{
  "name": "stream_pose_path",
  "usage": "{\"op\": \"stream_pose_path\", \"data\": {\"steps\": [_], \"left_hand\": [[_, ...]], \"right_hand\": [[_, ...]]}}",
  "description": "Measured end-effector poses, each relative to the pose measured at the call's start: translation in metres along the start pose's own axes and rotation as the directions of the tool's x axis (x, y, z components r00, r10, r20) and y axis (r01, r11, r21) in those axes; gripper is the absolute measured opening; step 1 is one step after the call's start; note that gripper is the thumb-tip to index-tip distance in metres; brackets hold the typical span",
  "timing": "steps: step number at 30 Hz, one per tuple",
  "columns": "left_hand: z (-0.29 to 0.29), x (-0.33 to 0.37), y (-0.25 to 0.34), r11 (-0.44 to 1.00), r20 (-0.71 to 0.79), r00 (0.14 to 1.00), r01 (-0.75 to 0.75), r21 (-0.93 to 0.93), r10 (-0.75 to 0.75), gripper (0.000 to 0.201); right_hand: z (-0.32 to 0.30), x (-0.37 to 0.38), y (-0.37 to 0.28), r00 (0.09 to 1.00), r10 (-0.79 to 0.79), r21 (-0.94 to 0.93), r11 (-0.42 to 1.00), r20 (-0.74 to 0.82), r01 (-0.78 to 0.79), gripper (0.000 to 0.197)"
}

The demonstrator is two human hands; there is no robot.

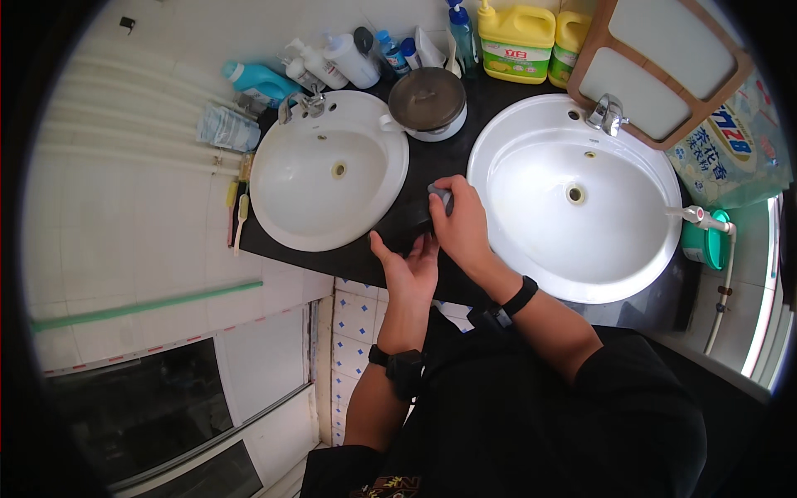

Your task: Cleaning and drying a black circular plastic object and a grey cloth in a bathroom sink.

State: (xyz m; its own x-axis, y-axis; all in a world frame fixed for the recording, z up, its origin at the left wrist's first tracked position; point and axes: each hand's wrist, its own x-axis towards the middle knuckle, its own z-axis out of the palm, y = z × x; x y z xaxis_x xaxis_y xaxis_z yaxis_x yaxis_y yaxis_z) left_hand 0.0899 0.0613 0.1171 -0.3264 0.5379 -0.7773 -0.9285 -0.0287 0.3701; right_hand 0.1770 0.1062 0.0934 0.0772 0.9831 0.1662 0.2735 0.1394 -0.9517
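My right hand point(461, 222) is closed around a small grey object point(440, 196) held over the black counter point(432, 162) between two white sinks. My left hand point(408, 267) sits just below it, palm up, fingers apart, touching or nearly touching the right hand; a dark item point(420, 217) lies between them on the counter. The left sink point(328, 170) and the right sink point(573, 195) both look dry. Black bands are on both wrists.
A white pot with a dark lid point(427, 104) stands at the back between the sinks. Several bottles point(332, 62) and two yellow jugs point(516, 37) line the wall. Toothbrushes point(239, 207) lie left of the counter. A wooden-framed panel point(656, 62) leans over the right tap point(606, 112).
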Motion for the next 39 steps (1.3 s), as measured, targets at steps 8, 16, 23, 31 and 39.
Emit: {"op": "stream_pose_path", "data": {"steps": [8, 16, 23, 31, 39], "left_hand": [[0.003, -0.007, 0.008, 0.999, 0.082, 0.997, -0.002, 0.054, -0.002, 0.064], [-0.012, 0.005, 0.012, 0.996, 0.153, 0.988, -0.037, 0.083, 0.024, 0.057], [0.014, -0.001, 0.017, 0.989, 0.076, 0.995, 0.054, 0.138, -0.065, 0.053], [0.028, -0.005, 0.011, 0.985, -0.061, 0.998, 0.023, 0.173, -0.013, 0.054], [0.019, -0.001, 0.009, 0.984, -0.016, 1.000, 0.001, 0.179, 0.002, 0.059]], "right_hand": [[0.004, -0.004, 0.005, 0.996, -0.084, 0.058, 0.995, 0.016, 0.083, 0.021], [-0.004, -0.005, -0.008, 0.890, -0.395, 0.055, 0.918, 0.226, 0.394, 0.021], [-0.004, -0.001, -0.002, 0.901, -0.387, 0.109, 0.922, 0.197, 0.372, 0.021], [-0.008, 0.008, -0.001, 0.953, -0.221, 0.091, 0.974, 0.208, 0.206, 0.019], [-0.010, 0.013, 0.002, 0.945, -0.146, 0.131, 0.985, 0.294, 0.112, 0.019]]}}
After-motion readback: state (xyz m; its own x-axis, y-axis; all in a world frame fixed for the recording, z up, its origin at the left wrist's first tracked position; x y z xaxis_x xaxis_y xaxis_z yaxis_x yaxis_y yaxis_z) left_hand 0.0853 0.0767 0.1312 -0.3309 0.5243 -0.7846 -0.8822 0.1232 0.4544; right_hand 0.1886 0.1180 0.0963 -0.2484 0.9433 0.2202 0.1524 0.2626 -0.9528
